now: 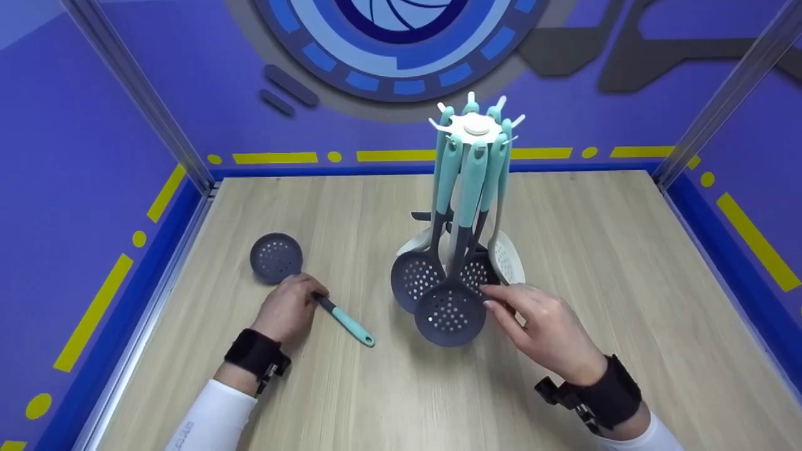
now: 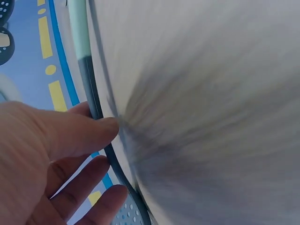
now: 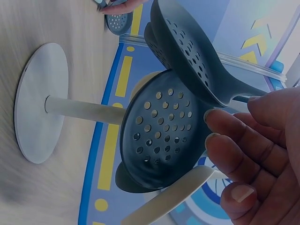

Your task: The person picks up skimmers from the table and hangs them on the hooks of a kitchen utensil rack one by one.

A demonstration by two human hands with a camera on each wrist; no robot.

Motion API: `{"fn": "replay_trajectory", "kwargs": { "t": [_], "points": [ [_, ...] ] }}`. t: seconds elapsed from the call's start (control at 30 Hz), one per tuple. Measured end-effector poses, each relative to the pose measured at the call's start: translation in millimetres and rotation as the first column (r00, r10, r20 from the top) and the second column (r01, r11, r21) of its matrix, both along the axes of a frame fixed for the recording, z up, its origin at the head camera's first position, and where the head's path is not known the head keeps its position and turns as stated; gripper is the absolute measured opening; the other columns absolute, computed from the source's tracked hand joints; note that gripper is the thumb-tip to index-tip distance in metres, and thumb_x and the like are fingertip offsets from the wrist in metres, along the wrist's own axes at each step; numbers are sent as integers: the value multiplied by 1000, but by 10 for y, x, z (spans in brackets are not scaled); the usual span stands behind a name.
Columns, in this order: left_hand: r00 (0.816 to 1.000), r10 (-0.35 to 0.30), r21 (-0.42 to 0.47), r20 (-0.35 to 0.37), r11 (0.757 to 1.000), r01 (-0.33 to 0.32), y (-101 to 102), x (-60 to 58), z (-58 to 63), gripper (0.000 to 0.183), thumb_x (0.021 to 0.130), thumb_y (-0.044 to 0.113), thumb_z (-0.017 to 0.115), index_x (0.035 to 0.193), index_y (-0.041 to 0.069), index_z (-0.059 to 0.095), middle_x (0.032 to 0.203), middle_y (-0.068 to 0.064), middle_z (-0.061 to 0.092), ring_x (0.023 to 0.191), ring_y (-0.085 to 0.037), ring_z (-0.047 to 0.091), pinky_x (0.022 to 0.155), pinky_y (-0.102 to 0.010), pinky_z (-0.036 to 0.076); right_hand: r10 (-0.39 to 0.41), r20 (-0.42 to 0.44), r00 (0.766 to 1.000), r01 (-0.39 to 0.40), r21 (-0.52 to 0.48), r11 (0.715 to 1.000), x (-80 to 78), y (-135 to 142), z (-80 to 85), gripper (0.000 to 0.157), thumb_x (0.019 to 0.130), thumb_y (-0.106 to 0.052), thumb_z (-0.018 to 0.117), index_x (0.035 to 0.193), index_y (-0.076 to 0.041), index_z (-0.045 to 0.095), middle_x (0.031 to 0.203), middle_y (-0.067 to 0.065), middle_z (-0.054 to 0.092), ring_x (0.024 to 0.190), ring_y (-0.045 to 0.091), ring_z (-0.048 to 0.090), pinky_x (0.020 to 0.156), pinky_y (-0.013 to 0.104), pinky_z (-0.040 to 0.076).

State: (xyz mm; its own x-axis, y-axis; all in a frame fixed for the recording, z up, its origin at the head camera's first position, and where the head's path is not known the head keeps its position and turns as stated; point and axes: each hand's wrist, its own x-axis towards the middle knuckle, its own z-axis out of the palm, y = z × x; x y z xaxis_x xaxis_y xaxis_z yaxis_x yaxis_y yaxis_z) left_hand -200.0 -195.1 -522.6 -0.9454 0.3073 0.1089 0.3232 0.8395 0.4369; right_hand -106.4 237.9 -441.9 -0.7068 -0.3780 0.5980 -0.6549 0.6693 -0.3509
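A dark skimmer (image 1: 276,258) with a teal-ended handle lies at the table's left. My left hand (image 1: 289,307) pinches its dark shaft; in the left wrist view the thumb (image 2: 101,130) lies against that shaft (image 2: 90,82) and the other fingers sit loosely curved. A white rotary rack (image 1: 476,127) carries several hanging utensils with teal handles. Beside the front hanging skimmer (image 1: 450,316), my right hand (image 1: 551,322) has thumb and fingertips right at the rim. From the right wrist, the fingers look relaxed near a second skimmer (image 3: 161,131).
The rack's round white base (image 3: 40,103) stands on the wooden table (image 1: 351,388). A pale perforated utensil (image 1: 506,258) hangs at the rack's right side. Blue and purple printed walls (image 1: 169,81) enclose the table behind and on both sides.
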Motion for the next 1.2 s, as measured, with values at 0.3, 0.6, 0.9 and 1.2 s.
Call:
{"fn": "replay_trajectory", "kwargs": {
  "t": [0.3,0.6,0.9,1.2],
  "points": [
    [1000,-14,10,-11,1000,14,-19,-45,-41,22,90,-6,75,97,14,81,105,-2,75,106,-24,68,95,-40,57,10,-54,998,-10,13,1000,-9,-4,16,30,91,-5,80,121,-10,76,111,0,79,96,11,75,80,23,61],
    [999,-6,76,-46,997,9,-51,-27,-18,19,93,1,76,101,18,80,105,4,74,106,-19,69,94,-40,57,9,-66,998,-7,18,1000,-8,15,23,31,91,-4,80,121,-12,76,109,-2,79,90,7,73,73,20,58],
    [998,40,193,38,980,-47,25,42,129,25,95,3,76,109,24,78,111,8,72,108,-13,69,95,-38,58,1,-28,1000,-1,4,1000,-6,32,34,29,93,-6,78,122,-11,75,103,-2,78,81,5,68,66,19,54],
    [998,34,211,57,976,-46,111,93,228,21,98,12,74,112,26,78,111,8,72,104,-11,68,90,-36,58,14,-65,998,-13,7,1000,-18,41,42,31,91,-3,80,121,-11,76,105,-3,79,84,4,69,67,17,54]
  ]
}}
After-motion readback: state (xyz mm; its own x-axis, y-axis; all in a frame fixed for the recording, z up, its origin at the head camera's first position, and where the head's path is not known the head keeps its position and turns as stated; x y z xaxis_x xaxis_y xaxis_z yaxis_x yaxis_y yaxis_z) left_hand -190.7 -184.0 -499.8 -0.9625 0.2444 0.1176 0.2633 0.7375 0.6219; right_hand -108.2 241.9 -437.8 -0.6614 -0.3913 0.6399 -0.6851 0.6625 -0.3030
